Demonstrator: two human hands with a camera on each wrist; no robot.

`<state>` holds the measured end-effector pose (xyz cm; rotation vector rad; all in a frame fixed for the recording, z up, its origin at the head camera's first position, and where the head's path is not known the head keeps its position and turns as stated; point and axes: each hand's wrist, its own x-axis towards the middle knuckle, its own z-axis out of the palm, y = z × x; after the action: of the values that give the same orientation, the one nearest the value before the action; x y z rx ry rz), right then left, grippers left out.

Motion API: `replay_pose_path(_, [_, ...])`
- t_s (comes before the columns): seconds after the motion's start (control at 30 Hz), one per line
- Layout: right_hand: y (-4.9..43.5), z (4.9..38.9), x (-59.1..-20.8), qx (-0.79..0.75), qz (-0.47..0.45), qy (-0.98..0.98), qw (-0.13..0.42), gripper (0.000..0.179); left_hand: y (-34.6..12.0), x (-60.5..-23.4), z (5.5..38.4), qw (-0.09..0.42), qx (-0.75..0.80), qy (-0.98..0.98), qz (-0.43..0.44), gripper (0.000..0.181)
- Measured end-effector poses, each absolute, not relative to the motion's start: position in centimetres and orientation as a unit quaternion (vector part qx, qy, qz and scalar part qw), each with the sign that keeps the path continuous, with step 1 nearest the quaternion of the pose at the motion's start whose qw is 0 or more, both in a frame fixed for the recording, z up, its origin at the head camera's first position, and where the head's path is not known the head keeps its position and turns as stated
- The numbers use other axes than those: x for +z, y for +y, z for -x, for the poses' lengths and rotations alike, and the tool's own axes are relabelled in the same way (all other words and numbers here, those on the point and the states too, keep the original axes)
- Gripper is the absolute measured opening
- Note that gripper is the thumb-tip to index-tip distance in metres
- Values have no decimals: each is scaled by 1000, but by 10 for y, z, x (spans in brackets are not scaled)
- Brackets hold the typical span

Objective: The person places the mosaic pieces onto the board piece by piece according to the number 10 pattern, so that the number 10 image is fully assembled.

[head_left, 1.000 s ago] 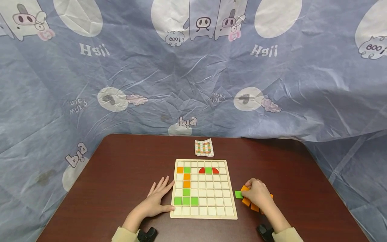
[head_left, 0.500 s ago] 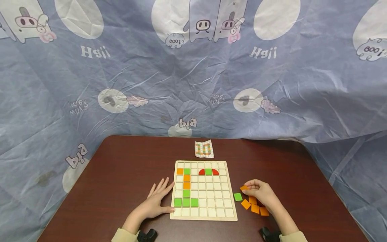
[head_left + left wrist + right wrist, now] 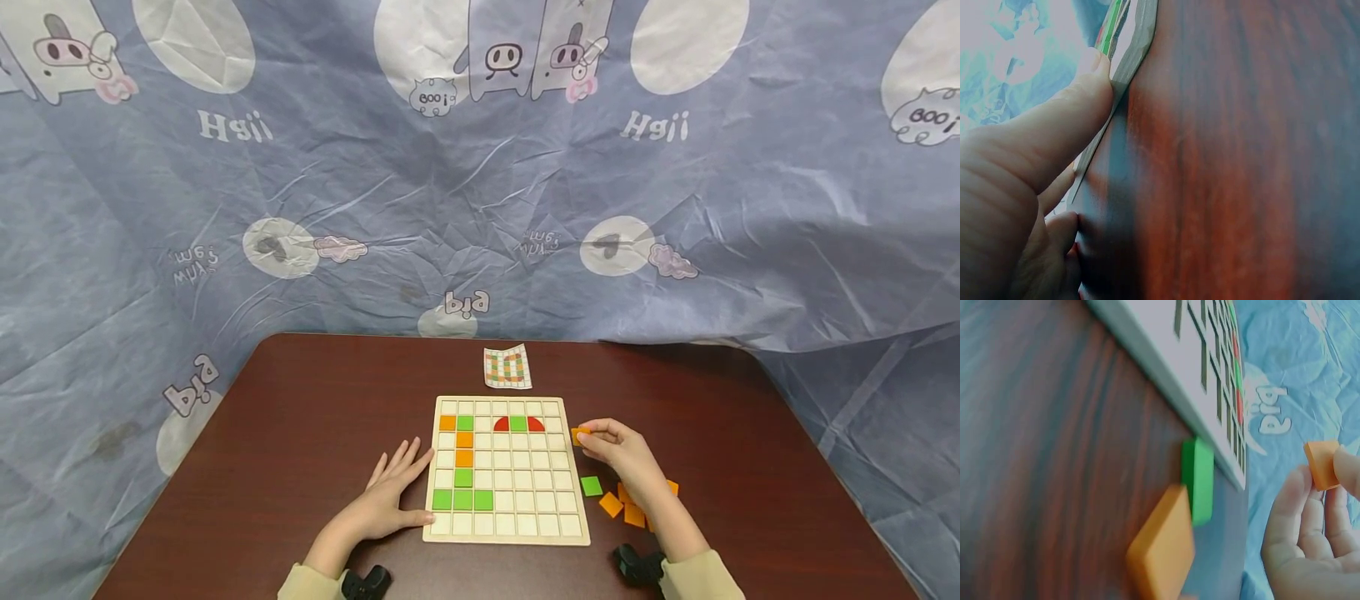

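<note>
A wooden grid board (image 3: pixel 525 523) lies on the table, with several green and orange square tiles and two red quarter-round tiles set in its cells. My left hand (image 3: pixel 386 502) rests at its left edge, fingers spread and straight; thumb and fingertips touch the rim, as the left wrist view also shows. Between thumb and fingers my right hand (image 3: pixel 628 457) pinches an orange square tile (image 3: pixel 1322 464), held up just off the board's right edge. Below that hand lie a loose green tile (image 3: pixel 591 486) and several orange tiles (image 3: pixel 611 504), partly hidden by the forearm.
Behind the board lies a small printed pattern card (image 3: pixel 507 367) showing a coloured grid. The dark brown table (image 3: pixel 337 392) ends at a blue-grey cloth (image 3: pixel 480 208) hanging behind it. Each wrist carries a black device (image 3: pixel 366 582).
My right hand has picked an orange tile from the loose pile and carried it up and left toward the board's right edge. The left hand has stayed at the board.
</note>
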<state>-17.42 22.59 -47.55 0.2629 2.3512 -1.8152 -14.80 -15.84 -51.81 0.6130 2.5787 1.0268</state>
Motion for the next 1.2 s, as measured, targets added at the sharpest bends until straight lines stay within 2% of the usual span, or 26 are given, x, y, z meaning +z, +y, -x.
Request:
replay_pose_path(0.23, [200, 187, -475, -599, -67, 795, 64, 35, -158, -519, 148, 147, 357, 898, -213, 95])
replay_pose_path(0.43, [185, 197, -478, -544, -63, 836, 44, 16, -158, -519, 148, 146, 356, 898, -214, 95])
replay_pose_path(0.57, [180, 202, -481, -493, -65, 867, 30, 10, -158, -518, 148, 145, 355, 898, -216, 94])
replay_pose_path(1.2, [168, 204, -484, -386, -14, 922, 15, 7, -158, -519, 149, 146, 350, 900, -216, 94])
